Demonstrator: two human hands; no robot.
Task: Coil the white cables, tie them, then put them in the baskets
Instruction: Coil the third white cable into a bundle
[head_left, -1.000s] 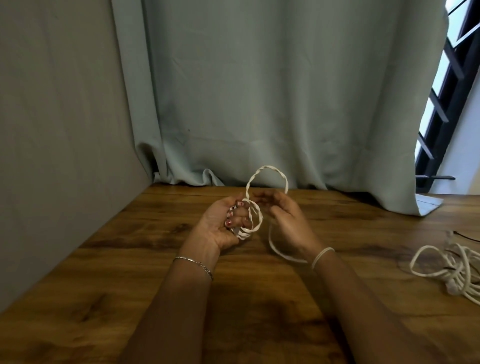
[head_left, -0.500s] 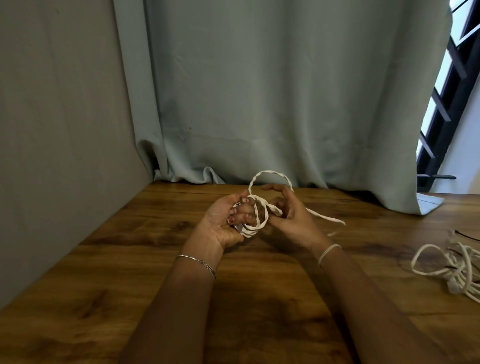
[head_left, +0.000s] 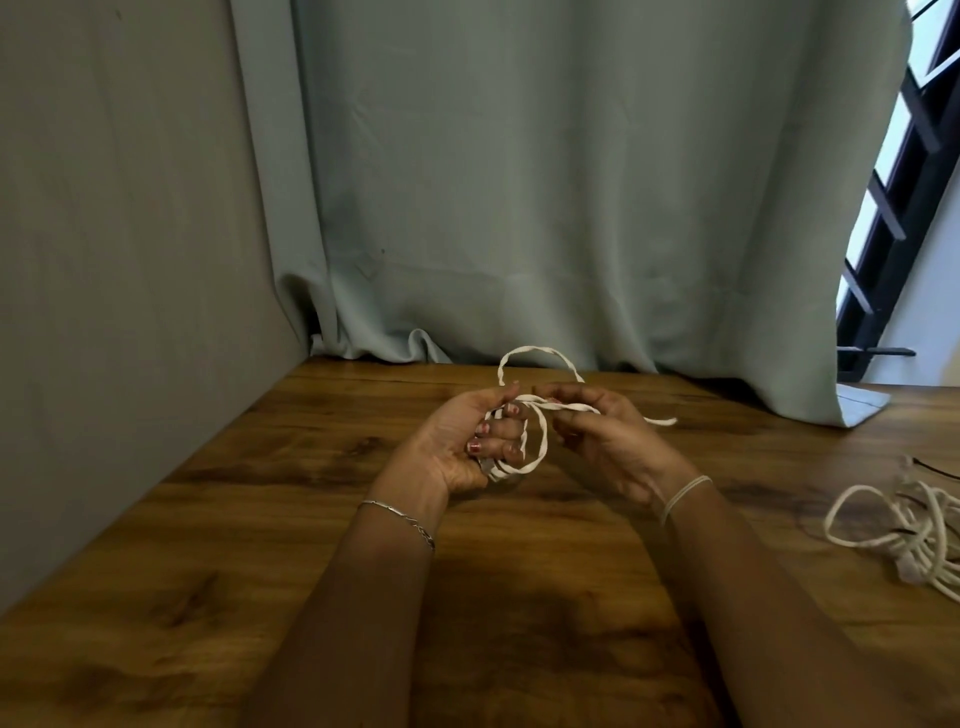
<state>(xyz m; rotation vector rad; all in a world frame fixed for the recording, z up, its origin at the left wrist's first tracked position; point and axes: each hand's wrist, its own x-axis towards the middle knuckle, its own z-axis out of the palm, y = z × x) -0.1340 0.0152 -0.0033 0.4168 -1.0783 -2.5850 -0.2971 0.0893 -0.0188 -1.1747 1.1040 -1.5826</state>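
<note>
I see a wooden table (head_left: 249, 519) pushed into a corner, with a plain grey wall (head_left: 104, 234) on the left and a pale green curtain (head_left: 571, 182) hanging down to the table's far edge. A dark-framed window (head_left: 893, 218) shows at the right, past the curtain.

Both hands are raised just above the middle of the table, close together. My left hand (head_left: 462, 447) is palm up with its fingers curled round a small coil of white cable (head_left: 544, 441), and the turns wrap over those fingers. My right hand (head_left: 613, 441) pinches a strand of the same cable between thumb and fingers, just beside the coil. One loop (head_left: 540, 348) stands up behind the two hands, and a short loose end (head_left: 660, 421) sticks out to the right past the right hand.

A thin bracelet (head_left: 400, 517) sits on the left wrist and a pale band (head_left: 685, 491) on the right.

A second white cable (head_left: 922, 540) lies in a loose tangle on the table at the right edge, well apart from the hands.
</note>
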